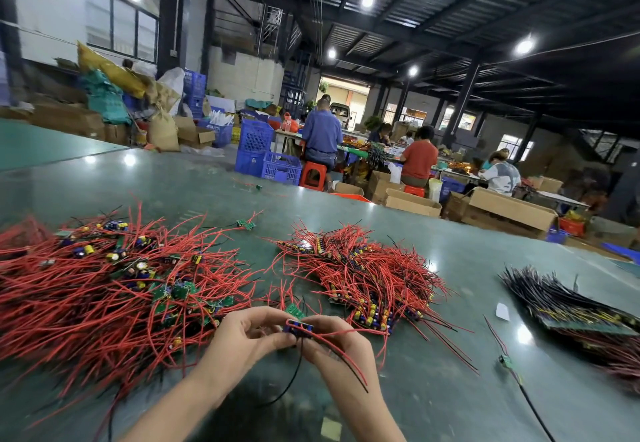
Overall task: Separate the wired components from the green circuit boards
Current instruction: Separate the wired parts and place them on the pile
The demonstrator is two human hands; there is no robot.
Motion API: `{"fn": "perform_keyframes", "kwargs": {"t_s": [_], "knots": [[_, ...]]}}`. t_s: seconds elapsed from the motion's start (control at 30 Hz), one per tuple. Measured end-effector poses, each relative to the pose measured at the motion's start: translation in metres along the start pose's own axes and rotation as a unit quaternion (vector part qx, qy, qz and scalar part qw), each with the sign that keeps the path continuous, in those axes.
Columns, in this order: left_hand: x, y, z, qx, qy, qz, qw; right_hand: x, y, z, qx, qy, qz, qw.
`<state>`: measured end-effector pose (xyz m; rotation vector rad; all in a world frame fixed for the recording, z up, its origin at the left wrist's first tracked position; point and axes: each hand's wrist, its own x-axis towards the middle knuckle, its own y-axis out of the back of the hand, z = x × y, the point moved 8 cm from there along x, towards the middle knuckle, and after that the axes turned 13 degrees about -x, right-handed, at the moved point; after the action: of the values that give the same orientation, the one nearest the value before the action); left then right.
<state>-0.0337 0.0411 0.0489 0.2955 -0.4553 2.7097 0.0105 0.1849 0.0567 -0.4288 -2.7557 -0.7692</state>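
Two hands, left hand (pixel 250 329) and right hand (pixel 330 339), each grip pinching one small wired board (pixel 298 326) above bench (pixel 450 389) (mid-separation, likely). Next: firm snap apart, sort onto piles.

On the table (pixel 433 389), both hands meet at the near centre: left hand (pixel 254 332) and right hand (pixel 334 341) together pinch one small wired board (pixel 298 326), its wires trailing over the right hand. A large loose heap of wired boards (pixel 114 285) lies to the left; a second heap (pixel 367 279) lies just behind and right of the hands. A stacked bundle (pixel 568 306) sits far right (well apart). Seated workers (pixel 419 157) are beyond the table.
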Motion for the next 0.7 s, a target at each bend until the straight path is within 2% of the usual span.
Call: {"fn": "perform_keyframes", "kwargs": {"t_s": [0.1,0.3,0.5,0.7], "knots": [[0.0,0.001,-0.004,0.018,0.009,0.003,1.0,-0.001,-0.003,-0.003,0.018,-0.012,-0.016,1.0],[-0.002,0.001,-0.003,0.044,-0.002,0.004,0.999,-0.005,-0.004,-0.022,-0.072,0.053,-0.056,0.994],[-0.002,0.002,-0.005,0.071,0.019,-0.017,0.997,-0.008,-0.005,-0.022,-0.068,0.069,-0.09,0.991],[-0.001,0.001,-0.003,0.035,0.044,-0.041,0.998,-0.008,-0.001,-0.023,-0.071,0.074,-0.079,0.992]]}}
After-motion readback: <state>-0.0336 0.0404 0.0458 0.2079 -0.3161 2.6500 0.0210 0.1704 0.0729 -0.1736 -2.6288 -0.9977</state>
